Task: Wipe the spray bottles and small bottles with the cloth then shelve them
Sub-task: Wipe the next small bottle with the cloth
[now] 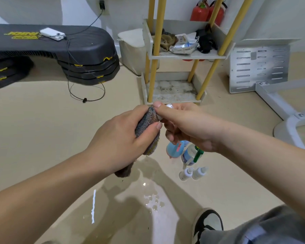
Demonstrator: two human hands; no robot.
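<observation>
**While Wiped in Mid-Air, Held Just Short of the Shelf**

Though mostly hidden by curled fingers, gripped in right hand point(183, 124): small bottle point(168, 106), only the pale cap end showing. Pressed against grey cloth point(147, 127), itself bunched in the clasping left hand point(123, 131). Long axis hard to judge; seems to run away from the body, cap end toward the rack. Straight ahead, just beyond both hands: stained bottom shelf point(173, 90), between yellow posts. Likely best shelved by a forward push of the right hand, the one holding the bottle.

Standing on floor below the right wrist: blue spray bottle point(174, 149), green-triggered spray bottle point(192, 154), two small bottles point(186, 173) side by side.

Writing: yellow lettering on black step platform point(51, 44), upside down, not legible. Blue-and-white label on green-triggered spray bottle, too small to read.
</observation>
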